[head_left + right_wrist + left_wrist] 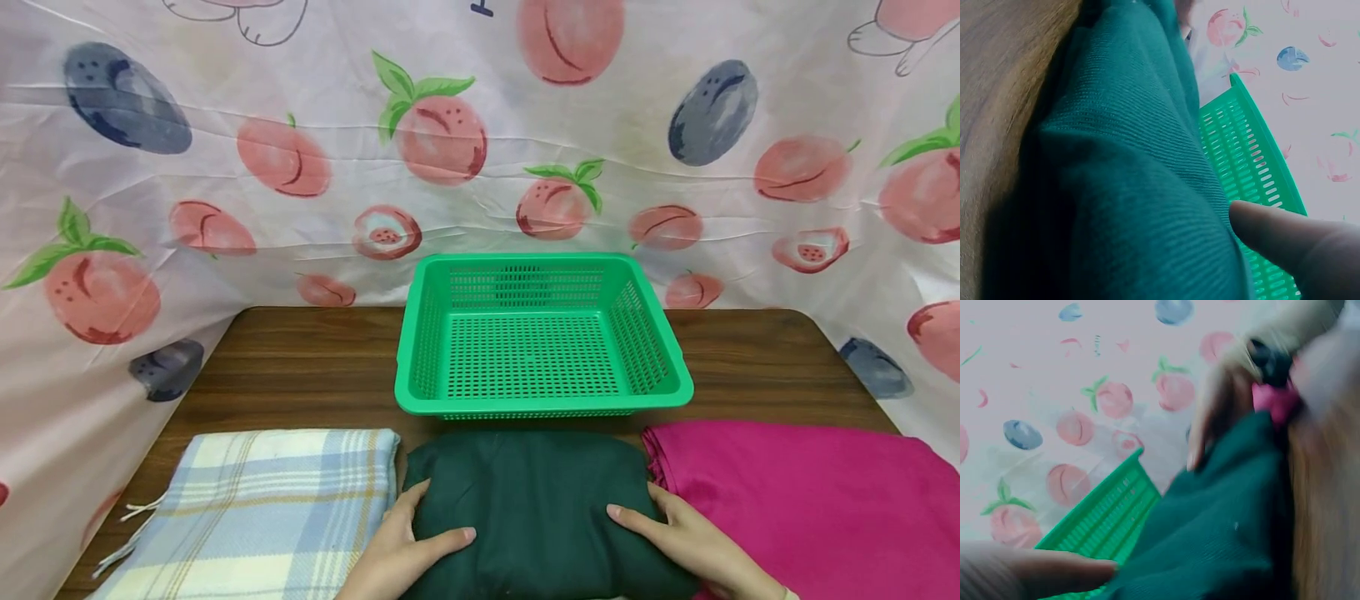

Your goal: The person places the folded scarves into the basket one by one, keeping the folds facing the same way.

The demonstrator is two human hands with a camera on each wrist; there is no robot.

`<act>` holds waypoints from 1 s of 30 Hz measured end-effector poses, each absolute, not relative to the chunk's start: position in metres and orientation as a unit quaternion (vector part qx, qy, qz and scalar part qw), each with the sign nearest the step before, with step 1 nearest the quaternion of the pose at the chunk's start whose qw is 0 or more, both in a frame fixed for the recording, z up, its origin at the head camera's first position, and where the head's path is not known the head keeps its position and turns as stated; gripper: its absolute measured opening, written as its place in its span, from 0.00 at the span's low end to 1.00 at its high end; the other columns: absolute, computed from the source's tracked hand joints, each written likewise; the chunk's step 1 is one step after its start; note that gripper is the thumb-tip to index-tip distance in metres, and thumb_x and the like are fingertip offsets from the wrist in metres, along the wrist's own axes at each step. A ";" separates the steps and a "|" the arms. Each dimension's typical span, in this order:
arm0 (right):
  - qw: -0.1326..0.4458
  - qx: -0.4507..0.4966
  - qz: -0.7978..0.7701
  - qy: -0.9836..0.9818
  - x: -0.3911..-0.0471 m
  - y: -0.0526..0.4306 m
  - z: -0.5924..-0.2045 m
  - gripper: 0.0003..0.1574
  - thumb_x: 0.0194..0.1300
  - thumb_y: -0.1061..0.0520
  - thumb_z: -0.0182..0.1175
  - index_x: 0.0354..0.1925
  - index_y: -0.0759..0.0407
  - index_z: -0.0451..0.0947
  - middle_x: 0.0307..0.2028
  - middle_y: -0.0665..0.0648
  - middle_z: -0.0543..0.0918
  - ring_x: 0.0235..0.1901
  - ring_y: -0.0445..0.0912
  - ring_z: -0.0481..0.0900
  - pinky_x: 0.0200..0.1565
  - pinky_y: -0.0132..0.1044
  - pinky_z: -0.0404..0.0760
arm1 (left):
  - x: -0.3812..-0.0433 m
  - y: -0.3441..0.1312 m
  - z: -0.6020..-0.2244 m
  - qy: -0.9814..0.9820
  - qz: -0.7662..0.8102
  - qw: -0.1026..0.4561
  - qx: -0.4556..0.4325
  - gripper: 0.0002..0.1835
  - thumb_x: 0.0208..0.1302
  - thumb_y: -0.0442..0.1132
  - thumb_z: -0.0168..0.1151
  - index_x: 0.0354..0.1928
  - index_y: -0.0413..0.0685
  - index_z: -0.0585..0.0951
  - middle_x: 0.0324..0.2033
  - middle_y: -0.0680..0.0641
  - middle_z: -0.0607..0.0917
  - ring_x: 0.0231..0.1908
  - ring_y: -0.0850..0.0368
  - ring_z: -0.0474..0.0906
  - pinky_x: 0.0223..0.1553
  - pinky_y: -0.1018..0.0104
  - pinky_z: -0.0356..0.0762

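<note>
A thick folded dark green cloth point(547, 508) lies at the front middle, just before the green basket. My left hand point(401, 550) grips its left side, thumb on top and fingers along the edge. On the opposite side my right hand point(693, 537) holds it the same way, its thumb pressing the upper face. In the right wrist view the cloth's layered, ribbed side point(1129, 125) rises beside the wooden table, with the right thumb point(1266, 231) at its edge. The left wrist view is blurred; the left thumb point(1066, 572) shows beside the cloth point(1222, 494). Both hands' undersides are hidden.
An empty green plastic basket point(543, 408) stands behind the cloth on the wooden table point(315, 358). To the left lies a folded light blue plaid fringed cloth point(262, 508), to the right a folded magenta cloth point(810, 500). A fruit-print curtain point(337, 108) hangs around the table.
</note>
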State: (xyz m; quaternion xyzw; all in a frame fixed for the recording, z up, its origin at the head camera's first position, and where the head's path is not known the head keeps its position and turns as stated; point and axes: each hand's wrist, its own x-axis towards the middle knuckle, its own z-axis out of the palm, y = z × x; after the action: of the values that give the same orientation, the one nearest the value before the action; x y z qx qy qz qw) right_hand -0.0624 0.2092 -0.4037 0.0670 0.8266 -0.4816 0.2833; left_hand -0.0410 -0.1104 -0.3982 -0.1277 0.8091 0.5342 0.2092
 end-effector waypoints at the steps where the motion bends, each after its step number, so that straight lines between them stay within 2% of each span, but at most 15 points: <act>1: 0.287 0.071 -0.488 0.821 -0.062 0.210 -0.404 0.54 0.61 0.39 0.56 0.67 0.75 0.47 0.65 0.68 0.62 0.61 0.56 0.64 0.54 0.49 0.74 | -0.040 -0.112 -0.397 0.827 0.511 0.204 -0.113 0.50 0.50 0.54 0.67 0.68 0.34 0.55 0.64 0.32 0.60 0.59 0.35 0.60 0.51 0.42 0.68; 5: 0.303 0.077 -0.517 0.797 -0.062 0.211 -0.403 0.54 0.63 0.40 0.56 0.67 0.76 0.45 0.66 0.69 0.59 0.61 0.56 0.64 0.54 0.48 0.75 | -0.038 -0.114 -0.391 0.848 0.485 0.191 -0.097 0.47 0.49 0.54 0.68 0.67 0.39 0.59 0.64 0.34 0.57 0.60 0.37 0.59 0.52 0.41 0.66; 7: 0.309 0.074 -0.537 0.782 -0.063 0.212 -0.403 0.52 0.63 0.41 0.55 0.67 0.75 0.46 0.65 0.68 0.61 0.58 0.53 0.67 0.51 0.45 0.77 | -0.041 -0.113 -0.390 0.836 0.501 0.194 -0.111 0.47 0.51 0.54 0.66 0.68 0.40 0.57 0.63 0.31 0.57 0.59 0.35 0.60 0.51 0.43 0.68; 9: 0.314 0.074 -0.554 0.768 -0.063 0.212 -0.402 0.52 0.64 0.42 0.55 0.67 0.75 0.45 0.65 0.67 0.61 0.56 0.50 0.69 0.50 0.44 0.78 | -0.044 -0.110 -0.390 0.815 0.527 0.201 -0.133 0.50 0.53 0.55 0.65 0.70 0.39 0.51 0.63 0.29 0.57 0.59 0.32 0.61 0.50 0.45 0.69; 13: 0.336 0.066 -0.596 0.726 -0.064 0.213 -0.402 0.48 0.65 0.42 0.53 0.66 0.74 0.47 0.58 0.63 0.70 0.48 0.45 0.76 0.46 0.40 0.80 | -0.047 -0.107 -0.394 0.748 0.603 0.221 -0.166 0.54 0.57 0.52 0.62 0.69 0.33 0.37 0.63 0.26 0.55 0.60 0.29 0.56 0.51 0.46 0.69; 19: 0.386 0.059 -0.667 0.635 -0.063 0.215 -0.403 0.39 0.67 0.43 0.51 0.61 0.71 0.53 0.46 0.55 0.79 0.42 0.45 0.81 0.46 0.39 0.80 | -0.050 -0.110 -0.405 0.666 0.682 0.246 -0.176 0.49 0.61 0.52 0.58 0.65 0.25 0.42 0.62 0.24 0.53 0.60 0.30 0.56 0.55 0.48 0.69; 22: 0.393 0.064 -0.682 0.614 -0.062 0.215 -0.406 0.36 0.67 0.43 0.50 0.60 0.69 0.56 0.44 0.54 0.80 0.41 0.45 0.81 0.46 0.39 0.80 | -0.050 -0.113 -0.406 0.653 0.685 0.284 -0.154 0.53 0.61 0.56 0.56 0.65 0.22 0.39 0.65 0.22 0.47 0.63 0.27 0.52 0.55 0.48 0.70; 25: 0.391 0.064 -0.688 0.608 -0.061 0.213 -0.409 0.36 0.68 0.44 0.50 0.61 0.67 0.55 0.45 0.53 0.79 0.42 0.44 0.80 0.46 0.39 0.80 | -0.049 -0.115 -0.406 0.612 0.707 0.334 -0.118 0.48 0.62 0.58 0.54 0.66 0.26 0.47 0.63 0.28 0.60 0.59 0.35 0.66 0.54 0.52 0.73; 27: 0.396 0.060 -0.691 0.602 -0.061 0.212 -0.411 0.35 0.68 0.44 0.50 0.61 0.67 0.55 0.45 0.53 0.79 0.42 0.44 0.80 0.47 0.38 0.79 | -0.048 -0.115 -0.407 0.581 0.727 0.353 -0.098 0.40 0.64 0.57 0.53 0.64 0.31 0.56 0.56 0.38 0.73 0.53 0.45 0.75 0.53 0.55 0.75; 29: 0.404 0.054 -0.691 0.597 -0.061 0.212 -0.413 0.35 0.68 0.44 0.49 0.61 0.66 0.56 0.46 0.53 0.79 0.43 0.45 0.80 0.47 0.39 0.79 | -0.047 -0.113 -0.408 0.559 0.744 0.356 -0.083 0.32 0.65 0.56 0.52 0.59 0.38 0.65 0.46 0.49 0.81 0.45 0.55 0.80 0.50 0.58 0.77; 30: 0.404 0.055 -0.688 0.600 -0.061 0.212 -0.413 0.35 0.68 0.43 0.50 0.61 0.66 0.55 0.47 0.53 0.78 0.43 0.44 0.80 0.47 0.39 0.79 | -0.046 -0.112 -0.409 0.554 0.751 0.351 -0.078 0.30 0.65 0.55 0.52 0.59 0.41 0.67 0.45 0.51 0.81 0.44 0.56 0.81 0.50 0.58 0.77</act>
State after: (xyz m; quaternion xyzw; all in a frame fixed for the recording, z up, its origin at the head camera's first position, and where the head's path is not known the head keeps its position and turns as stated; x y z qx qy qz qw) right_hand -0.0606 0.2116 -0.4133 0.0547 0.6003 -0.6883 0.4036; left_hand -0.0463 -0.1117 -0.4089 -0.0782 0.5543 0.7507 0.3509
